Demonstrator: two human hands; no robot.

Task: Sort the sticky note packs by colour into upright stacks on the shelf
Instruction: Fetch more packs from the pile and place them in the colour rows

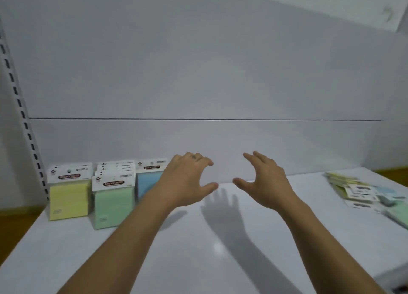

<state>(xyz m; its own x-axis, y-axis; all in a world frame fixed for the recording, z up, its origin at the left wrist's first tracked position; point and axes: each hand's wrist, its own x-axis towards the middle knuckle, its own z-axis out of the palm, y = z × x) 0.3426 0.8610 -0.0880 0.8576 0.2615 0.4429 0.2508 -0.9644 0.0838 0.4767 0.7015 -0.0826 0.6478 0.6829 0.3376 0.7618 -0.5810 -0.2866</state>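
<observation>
At the far right edge of the shelf (220,238), a loose heap of sticky note packs (362,194) lies flat and jumbled, blurred enough that I can only guess at yellow, green and blue among them. Over on the left, against the back panel (198,73), the sorted ones stand upright: a yellow stack (68,196), a green stack (113,196) several packs deep, and a blue stack (149,181) partly behind my left hand (187,181). I judge these packs light and fairly stiff, with slick film wrapping and a thin card header that would bend, so I would pinch across the thick paper block rather than the header. My left hand hovers spread and empty just beside the blue stack; my right hand (265,181) hangs spread and empty too, well apart from the heap.
</observation>
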